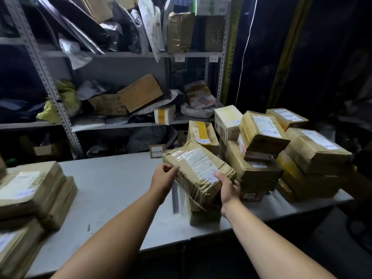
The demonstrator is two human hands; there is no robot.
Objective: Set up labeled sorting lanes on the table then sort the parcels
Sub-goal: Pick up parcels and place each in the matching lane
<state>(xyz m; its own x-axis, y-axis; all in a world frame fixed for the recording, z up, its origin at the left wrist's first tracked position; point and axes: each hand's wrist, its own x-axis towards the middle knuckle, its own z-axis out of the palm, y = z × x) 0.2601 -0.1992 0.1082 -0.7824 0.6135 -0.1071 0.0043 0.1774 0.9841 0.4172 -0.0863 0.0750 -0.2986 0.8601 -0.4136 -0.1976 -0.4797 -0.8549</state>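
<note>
A taped brown cardboard parcel (198,169) with a white shipping label and a small handwritten sticker is held between both hands above the table middle. My left hand (164,179) grips its left end. My right hand (228,188) grips its near right corner, thumb on top. The parcel rests on another brown box (204,213) standing on the white table (112,190). A standing lane sign (157,154) with handwritten characters is at the table's back edge, just left of the parcel.
A heap of stickered brown boxes (281,150) fills the table's right side. Flat parcels are stacked at the left (34,192). Metal shelving (120,77) crammed with bags and boxes stands behind. A dark strip (175,200) lies on the table by the lower box.
</note>
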